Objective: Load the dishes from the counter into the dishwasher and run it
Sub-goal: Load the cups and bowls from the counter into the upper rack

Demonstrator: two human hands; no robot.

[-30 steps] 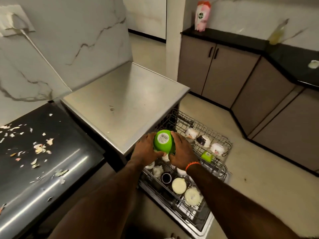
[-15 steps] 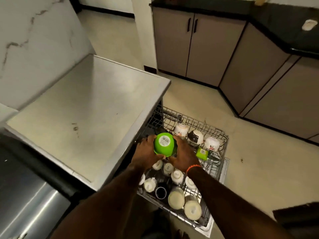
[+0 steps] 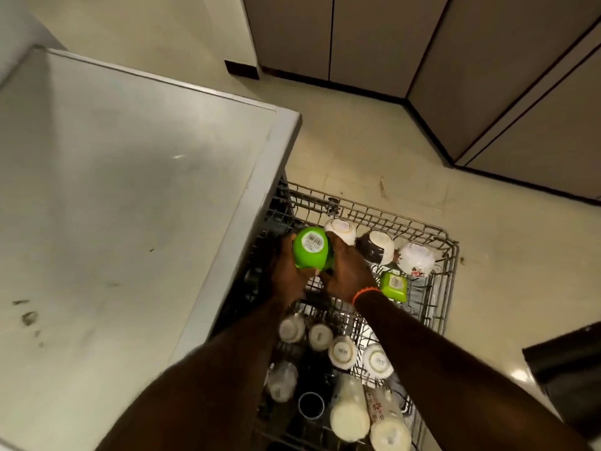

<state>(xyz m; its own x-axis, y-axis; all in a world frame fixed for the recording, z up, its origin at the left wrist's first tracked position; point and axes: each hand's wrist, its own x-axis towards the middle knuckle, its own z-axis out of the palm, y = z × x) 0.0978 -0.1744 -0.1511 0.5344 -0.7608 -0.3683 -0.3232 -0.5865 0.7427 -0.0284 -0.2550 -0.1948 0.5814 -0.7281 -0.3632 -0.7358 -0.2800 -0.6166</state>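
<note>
Pale floor tiles and grey-brown cabinet doors (image 3: 357, 37) frame a pulled-out wire dishwasher rack (image 3: 450, 255), which juts from beneath a steel-topped counter (image 3: 130, 190).

Nearest the camera, at the rack's near end, lie two tall cream pieces (image 3: 349, 415) on their sides, a dark cup (image 3: 311, 405) with its mouth up, and one blurred clear piece to its left — glass, perhaps, though I cannot tell. Above those sits a row of four small white cups (image 3: 341, 351), bottoms up.

Further on, both forearms reach into the middle of the rack. The left hand (image 3: 286, 278) and the right hand (image 3: 348, 271), which wears an orange wristband (image 3: 364, 293), clasp a green bowl (image 3: 310, 250) between them, fingers curled round its sides; it is upside down, its barcode sticker facing up, held over the rack's left side close to the counter edge. Whether its rim already touches the wires is hidden by the hands.

Beyond the hands stand three inverted bowls (image 3: 416, 258) in a line along the far side — two white, one dark with a white base — and one small green square container (image 3: 393, 287) just nearer than them.

The step in hand looks to be seating this bowl. The next move calls for lowering it rim-down onto a free stretch of tines beside the far bowls, without knocking the white one just beside it, then letting go.
</note>
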